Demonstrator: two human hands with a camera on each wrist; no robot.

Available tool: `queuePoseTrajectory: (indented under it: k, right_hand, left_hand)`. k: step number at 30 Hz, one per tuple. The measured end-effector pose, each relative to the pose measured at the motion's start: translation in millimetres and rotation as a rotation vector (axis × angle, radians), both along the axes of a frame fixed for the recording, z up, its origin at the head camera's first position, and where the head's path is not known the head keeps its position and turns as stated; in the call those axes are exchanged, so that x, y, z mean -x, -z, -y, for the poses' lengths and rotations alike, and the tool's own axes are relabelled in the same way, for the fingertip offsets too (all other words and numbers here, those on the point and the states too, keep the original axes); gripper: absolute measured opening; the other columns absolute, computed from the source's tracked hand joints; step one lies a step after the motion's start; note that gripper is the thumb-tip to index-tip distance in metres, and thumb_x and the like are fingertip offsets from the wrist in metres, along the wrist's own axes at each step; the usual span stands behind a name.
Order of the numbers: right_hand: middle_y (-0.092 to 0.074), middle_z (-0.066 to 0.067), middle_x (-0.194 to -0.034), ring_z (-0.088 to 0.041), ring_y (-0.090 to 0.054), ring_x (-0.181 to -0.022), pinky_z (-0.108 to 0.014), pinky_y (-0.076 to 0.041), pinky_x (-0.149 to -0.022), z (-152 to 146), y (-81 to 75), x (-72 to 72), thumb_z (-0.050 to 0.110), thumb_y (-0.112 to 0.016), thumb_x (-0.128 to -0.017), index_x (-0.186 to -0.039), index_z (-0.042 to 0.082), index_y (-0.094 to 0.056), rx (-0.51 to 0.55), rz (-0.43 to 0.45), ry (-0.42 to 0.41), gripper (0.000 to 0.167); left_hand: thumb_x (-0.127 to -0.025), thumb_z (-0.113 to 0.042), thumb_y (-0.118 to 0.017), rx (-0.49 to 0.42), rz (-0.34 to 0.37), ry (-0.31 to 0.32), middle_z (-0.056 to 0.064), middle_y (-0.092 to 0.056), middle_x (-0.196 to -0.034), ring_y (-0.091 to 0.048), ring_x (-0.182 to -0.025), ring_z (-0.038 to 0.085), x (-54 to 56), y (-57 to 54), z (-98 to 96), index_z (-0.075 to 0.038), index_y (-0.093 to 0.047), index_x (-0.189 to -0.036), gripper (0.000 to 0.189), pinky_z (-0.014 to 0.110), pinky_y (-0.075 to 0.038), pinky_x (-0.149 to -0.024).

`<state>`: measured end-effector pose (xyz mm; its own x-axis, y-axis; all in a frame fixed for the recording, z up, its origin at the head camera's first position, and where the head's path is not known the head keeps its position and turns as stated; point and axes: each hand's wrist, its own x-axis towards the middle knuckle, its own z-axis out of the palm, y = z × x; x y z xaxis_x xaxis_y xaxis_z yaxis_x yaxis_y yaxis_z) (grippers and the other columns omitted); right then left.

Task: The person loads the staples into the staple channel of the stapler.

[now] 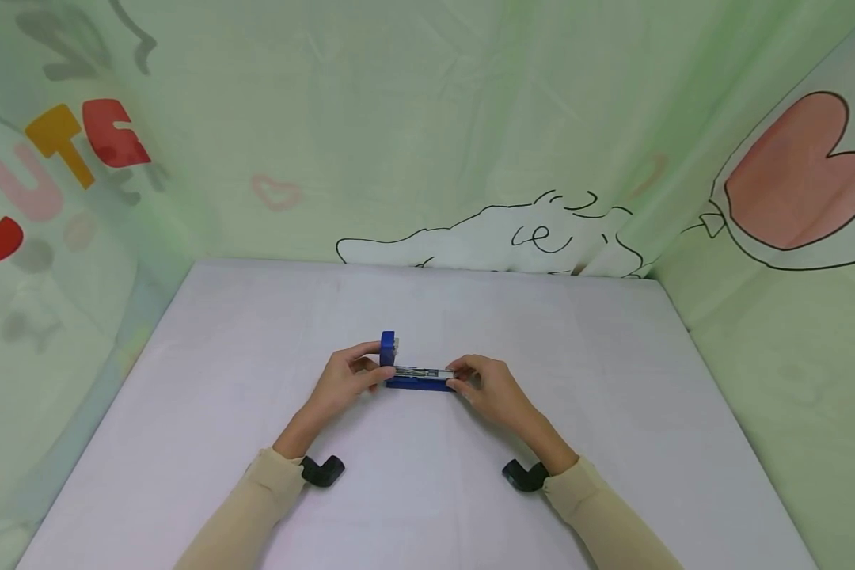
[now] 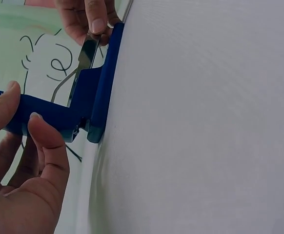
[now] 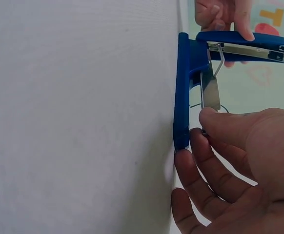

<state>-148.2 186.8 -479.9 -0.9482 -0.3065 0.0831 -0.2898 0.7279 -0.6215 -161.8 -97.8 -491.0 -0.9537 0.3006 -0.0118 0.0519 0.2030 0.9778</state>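
Note:
A blue stapler (image 1: 420, 385) lies on the table with its top cover (image 3: 271, 41) swung up, standing about at a right angle to the base (image 3: 181, 97). Between them the metal staple magazine (image 3: 210, 92) is exposed, and a bent wire (image 3: 222, 61) links it to the cover. My left hand (image 1: 342, 384) holds the raised cover near the hinge end, fingers and thumb on its two sides. At the other end my right hand (image 1: 495, 392) pinches the magazine's tip, thumb on top and fingers beneath, beside the base's front end.
A white cloth covers the table (image 1: 427, 491). Pale green printed curtains (image 1: 399, 119) hang behind it and on both sides. Black curved pieces are worn at the left wrist (image 1: 323, 471) and the right wrist (image 1: 525, 476).

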Motion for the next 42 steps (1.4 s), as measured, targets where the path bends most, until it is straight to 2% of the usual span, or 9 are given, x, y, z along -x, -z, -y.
queuePoseTrajectory:
  k: [10,17,26,31,42]
  right_hand:
    - [-0.078,-0.005,-0.098,-0.013,-0.067,-0.089,-0.037,-0.058,-0.084,0,1.2,0.7,0.011,-0.080,-0.094,-0.113,0.005,-0.076,0.007,-0.004,0.004,0.020]
    - [-0.078,-0.005,-0.099,-0.013,-0.066,-0.089,-0.038,-0.058,-0.086,0,0.1,0.5,0.012,-0.080,-0.095,-0.113,0.005,-0.076,0.004,0.006,0.004,0.019]
    - [-0.078,-0.005,-0.101,-0.014,-0.067,-0.091,-0.040,-0.058,-0.087,0,0.3,0.9,0.012,-0.079,-0.095,-0.114,0.006,-0.076,0.007,0.004,0.003,0.020]
    - [-0.078,-0.005,-0.101,-0.014,-0.067,-0.092,-0.040,-0.058,-0.088,1,1.1,1.1,0.012,-0.079,-0.096,-0.115,0.006,-0.076,0.003,0.011,0.006,0.021]
    - [-0.078,-0.005,-0.100,-0.014,-0.067,-0.091,-0.040,-0.058,-0.087,0,0.3,1.3,0.013,-0.079,-0.096,-0.115,0.005,-0.076,0.008,0.010,-0.006,0.021]
  left_hand:
    - [-0.097,-0.016,-0.079,-0.005,0.033,-0.001,0.018,-0.074,-0.093,-0.060,-0.071,0.014,0.1,-1.3,-3.4,-0.003,-0.061,-0.146,0.054,0.022,-0.045,-0.062]
    - [-0.096,-0.019,-0.080,0.028,0.013,-0.002,0.009,-0.073,-0.087,-0.059,-0.069,0.014,0.7,-1.7,-6.5,-0.005,-0.063,-0.145,0.054,0.023,-0.046,-0.062]
    - [-0.094,-0.021,-0.082,0.049,0.037,-0.010,0.008,-0.071,-0.087,-0.058,-0.069,0.016,1.7,-2.7,-10.8,-0.011,-0.065,-0.143,0.052,0.022,-0.046,-0.061]
    - [-0.094,-0.023,-0.083,0.073,0.029,-0.023,0.005,-0.069,-0.088,-0.056,-0.071,0.014,1.1,-3.1,-12.5,-0.010,-0.066,-0.142,0.052,0.022,-0.045,-0.059]
    - [-0.093,-0.022,-0.084,0.097,-0.022,-0.030,0.006,-0.069,-0.091,-0.056,-0.076,0.014,0.8,-2.2,-14.2,-0.010,-0.069,-0.138,0.049,0.021,-0.043,-0.058]
